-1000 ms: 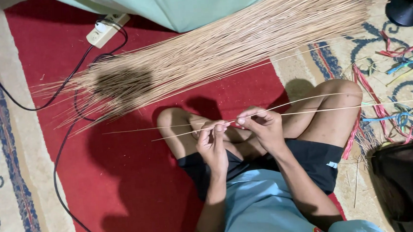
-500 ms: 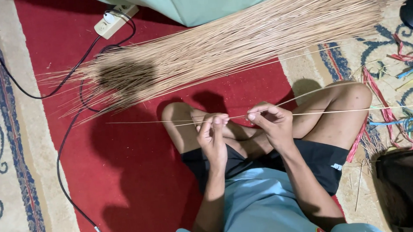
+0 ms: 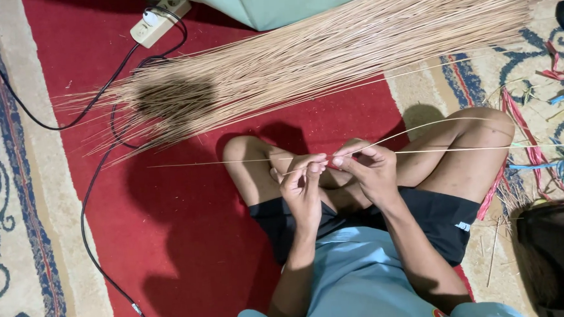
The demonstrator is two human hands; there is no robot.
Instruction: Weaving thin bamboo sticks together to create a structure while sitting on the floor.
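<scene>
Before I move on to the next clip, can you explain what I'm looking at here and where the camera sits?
The single view comes from a camera worn on the person's head, looking down at their own lap. They sit cross-legged on a red carpet. The left hand and right hand meet over the knees, each pinching a thin stick held level. Beyond the legs lies a big pile of sticks. A power strip with black cables sits at the top left, and coloured strips lie scattered at the right.

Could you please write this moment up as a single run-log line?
left hand: pinching thin tan stick | right hand: pinching same stick, small red piece at fingertips | pile of tan sticks: on red carpet
</scene>
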